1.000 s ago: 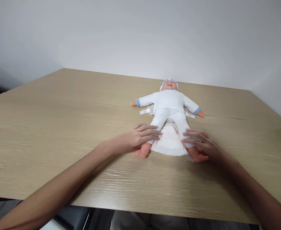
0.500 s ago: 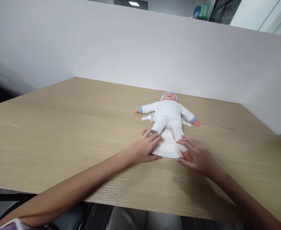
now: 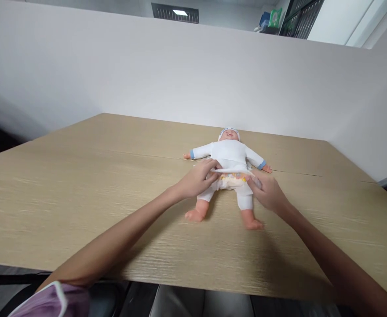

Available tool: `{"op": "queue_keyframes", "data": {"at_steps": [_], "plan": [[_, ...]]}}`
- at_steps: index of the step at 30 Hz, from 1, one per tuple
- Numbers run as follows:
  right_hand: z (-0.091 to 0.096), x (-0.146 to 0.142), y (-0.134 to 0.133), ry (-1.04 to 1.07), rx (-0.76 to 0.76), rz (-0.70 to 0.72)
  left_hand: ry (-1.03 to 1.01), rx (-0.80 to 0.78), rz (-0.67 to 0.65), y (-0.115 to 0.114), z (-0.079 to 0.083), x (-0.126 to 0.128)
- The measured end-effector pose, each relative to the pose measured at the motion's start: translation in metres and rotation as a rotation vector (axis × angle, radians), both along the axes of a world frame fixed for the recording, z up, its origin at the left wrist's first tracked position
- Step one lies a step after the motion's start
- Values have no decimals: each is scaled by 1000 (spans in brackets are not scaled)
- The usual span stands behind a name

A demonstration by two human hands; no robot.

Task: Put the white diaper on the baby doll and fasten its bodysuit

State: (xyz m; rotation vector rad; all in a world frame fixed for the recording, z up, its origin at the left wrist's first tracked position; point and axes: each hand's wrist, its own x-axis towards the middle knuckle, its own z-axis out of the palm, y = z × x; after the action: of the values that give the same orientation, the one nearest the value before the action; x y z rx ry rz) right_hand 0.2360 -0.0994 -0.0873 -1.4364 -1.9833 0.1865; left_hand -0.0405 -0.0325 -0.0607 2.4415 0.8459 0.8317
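A baby doll (image 3: 228,152) in a white suit with blue cuffs and a printed headband lies on its back, arms spread, feet toward me. A diaper (image 3: 232,180) with a colourful printed band passes up between its legs, its front raised over the lower belly. My left hand (image 3: 202,176) pinches the diaper's front edge at the left corner. At the right corner my right hand (image 3: 268,188) grips the same edge, slightly blurred. Both fists partly cover the doll's hips and the diaper's sides.
The doll rests on a wide wooden table (image 3: 114,176) with a thin seam across it. A pale partition wall (image 3: 180,75) rises behind. Beyond its top stand a green package (image 3: 275,18) and a dark slatted panel (image 3: 299,17).
The diaper's front flap, flat between the doll's legs before, is now folded up over its belly. Both hands moved up with it and closed on its edge; the doll's feet are now uncovered.
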Motion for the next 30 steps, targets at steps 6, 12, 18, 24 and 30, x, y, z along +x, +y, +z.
{"op": "queue_keyframes", "data": {"at_steps": [6, 12, 18, 24, 30], "plan": [[12, -2, 70, 356, -63, -57, -204, -261, 135, 59, 8, 26], [-6, -6, 128, 553, -263, -118, -362, -537, 178, 107, -13, 48], [-21, -10, 103, 679, -367, -42, -473, -754, 110, 86, -45, 40], [-22, 5, 56, 646, -483, 33, -449, -922, 54, 65, -51, 12], [-23, 28, 55, 445, -229, -148, -474, -927, 145, 72, -35, 0]]}}
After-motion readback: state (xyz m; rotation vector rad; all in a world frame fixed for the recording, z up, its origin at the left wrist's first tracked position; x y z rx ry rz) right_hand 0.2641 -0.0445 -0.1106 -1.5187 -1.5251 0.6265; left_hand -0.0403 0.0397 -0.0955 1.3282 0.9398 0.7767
